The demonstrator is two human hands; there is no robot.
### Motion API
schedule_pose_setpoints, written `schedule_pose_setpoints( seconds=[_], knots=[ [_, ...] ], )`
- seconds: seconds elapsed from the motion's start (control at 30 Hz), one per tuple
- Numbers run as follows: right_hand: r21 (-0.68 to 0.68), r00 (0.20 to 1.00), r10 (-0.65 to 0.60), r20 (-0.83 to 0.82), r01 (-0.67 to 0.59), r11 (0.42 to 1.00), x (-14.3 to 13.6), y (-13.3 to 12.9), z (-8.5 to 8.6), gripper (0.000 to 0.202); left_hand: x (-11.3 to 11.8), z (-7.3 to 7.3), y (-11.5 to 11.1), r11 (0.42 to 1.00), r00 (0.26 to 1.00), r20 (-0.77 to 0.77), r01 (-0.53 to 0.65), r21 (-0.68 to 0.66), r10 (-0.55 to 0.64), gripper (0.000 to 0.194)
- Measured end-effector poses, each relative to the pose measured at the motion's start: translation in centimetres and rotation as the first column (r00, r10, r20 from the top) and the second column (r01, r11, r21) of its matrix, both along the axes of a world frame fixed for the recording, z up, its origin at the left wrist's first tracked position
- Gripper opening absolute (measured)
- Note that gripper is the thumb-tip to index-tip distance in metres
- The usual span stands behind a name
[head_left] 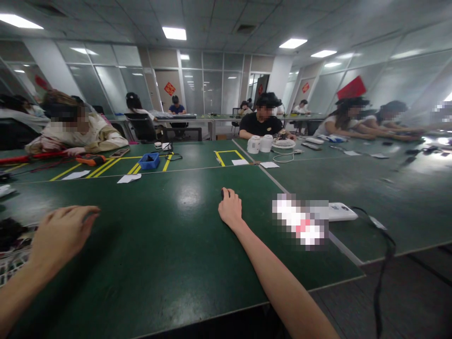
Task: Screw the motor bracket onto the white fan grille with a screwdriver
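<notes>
My right hand (231,207) rests low over the middle of the green table (169,263), its fingers curled round a small black object (222,193). Only the end of that object shows, so its exact kind is unclear. At the left, my left hand (61,230) is raised above the table, fingers bent and pressed together toward the thumb. A dark patch shows between thumb and fingers; whether it is a thing or a shadow I cannot tell. Close beside that hand, at the left edge, lies a tray of small dark and coloured parts (16,254).
A blue bin (149,161) and an orange-and-black tool (91,160) lie farther back. White jars (253,144) and a white fan-like item (283,143) stand near a person opposite. A white power strip (341,212) with a black cable lies right. Other people sit around.
</notes>
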State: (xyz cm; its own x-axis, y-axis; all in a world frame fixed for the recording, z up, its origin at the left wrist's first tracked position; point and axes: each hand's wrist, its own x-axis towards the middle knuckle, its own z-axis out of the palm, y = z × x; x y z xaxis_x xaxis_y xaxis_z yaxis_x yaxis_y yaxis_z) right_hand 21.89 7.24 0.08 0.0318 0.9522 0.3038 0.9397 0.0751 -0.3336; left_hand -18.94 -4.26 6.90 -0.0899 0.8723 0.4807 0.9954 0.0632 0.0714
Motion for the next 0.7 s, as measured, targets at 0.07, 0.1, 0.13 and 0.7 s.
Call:
schedule_pose_setpoints(
  seconds=[0.07,0.1,0.13,0.7],
  knots=[
    [0.001,1.0,0.002,0.005,-0.002,1.0,0.0,0.0,0.0,0.057,2.5,-2.0,1.8,0.997,0.996,-0.036,0.074,-0.032,-0.075,0.04],
    [0.001,1.0,0.002,0.008,-0.002,1.0,0.0,0.0,0.0,0.057,4.1,-2.9,2.5,0.991,0.992,-0.023,0.122,-0.055,-0.124,0.038],
    [0.0,1.0,0.001,0.007,-0.001,1.0,0.0,-0.1,0.1,0.056,5.9,-3.7,3.1,0.979,0.983,0.005,0.183,-0.086,-0.184,0.036],
    [-0.043,0.995,0.054,-0.082,-0.057,0.997,1.3,-0.1,-0.3,0.058,28.2,-8.1,7.0,0.806,0.808,0.248,0.575,-0.137,-0.534,0.035]
  ],
)
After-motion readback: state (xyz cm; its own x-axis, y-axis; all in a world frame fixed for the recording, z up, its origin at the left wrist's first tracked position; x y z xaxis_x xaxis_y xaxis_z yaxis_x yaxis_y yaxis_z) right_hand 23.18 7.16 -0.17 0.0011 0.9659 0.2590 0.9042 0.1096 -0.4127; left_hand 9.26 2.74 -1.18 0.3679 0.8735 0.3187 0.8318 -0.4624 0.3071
